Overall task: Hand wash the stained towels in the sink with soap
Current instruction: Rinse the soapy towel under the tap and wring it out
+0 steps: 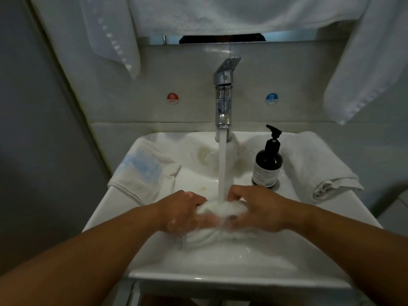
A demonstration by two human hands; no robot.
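Gripping wet towel (pixel 223 209) in left hand (pixel 183 209) and right hand (pixel 261 208), fingers curled, under faucet (pixel 224 96) stream near sink (pixel 220 277) front edge, with soap bottle (pixel 267 167) at right rim.

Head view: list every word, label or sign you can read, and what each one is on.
"HOT": red round sticker, left of the tap.
"COLD": blue round sticker, right of the tap.
Label on the soap pump bottle: print too small and blurred to read.
Marks above the words on both stickers: too blurred to read.
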